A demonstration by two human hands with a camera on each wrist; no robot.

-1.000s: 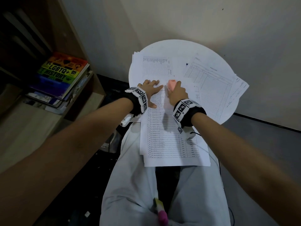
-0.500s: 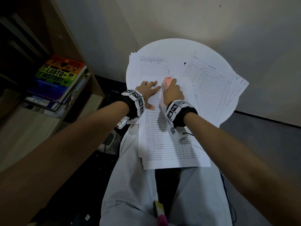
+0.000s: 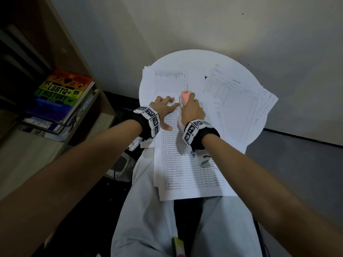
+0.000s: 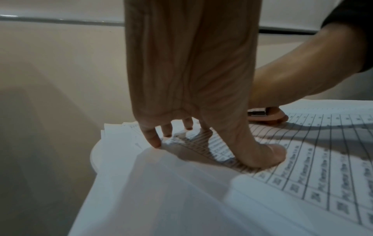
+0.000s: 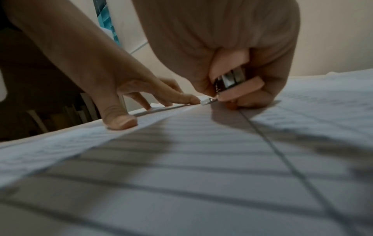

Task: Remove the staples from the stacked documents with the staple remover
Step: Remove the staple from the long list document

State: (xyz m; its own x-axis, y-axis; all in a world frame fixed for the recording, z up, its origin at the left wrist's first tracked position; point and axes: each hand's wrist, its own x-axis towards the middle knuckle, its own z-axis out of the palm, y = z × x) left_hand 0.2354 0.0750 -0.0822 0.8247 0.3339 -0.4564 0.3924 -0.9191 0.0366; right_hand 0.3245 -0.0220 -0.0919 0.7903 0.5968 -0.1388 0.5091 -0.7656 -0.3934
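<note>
A stack of printed table documents (image 3: 187, 164) lies half on the round white table (image 3: 202, 58) and half over my lap. My left hand (image 3: 164, 108) lies spread with straight fingers (image 4: 155, 140) pressing the stack's top left corner; the thumb (image 5: 119, 119) presses the sheet too. My right hand (image 3: 191, 110) grips a pink staple remover (image 3: 185, 96) with metal jaws (image 5: 229, 81). Its tip (image 5: 209, 100) touches the paper's top edge beside my left index fingertip. No staple shows clearly.
More printed sheets lie on the table at the back left (image 3: 167, 82) and right (image 3: 239, 104), overhanging the rim. A wooden shelf with a rainbow-covered book (image 3: 63, 91) stands to the left. A wall runs close behind the table.
My right hand with the remover has slid slightly left, closer to my left fingertips. The left hand stays pressed on the stack.
</note>
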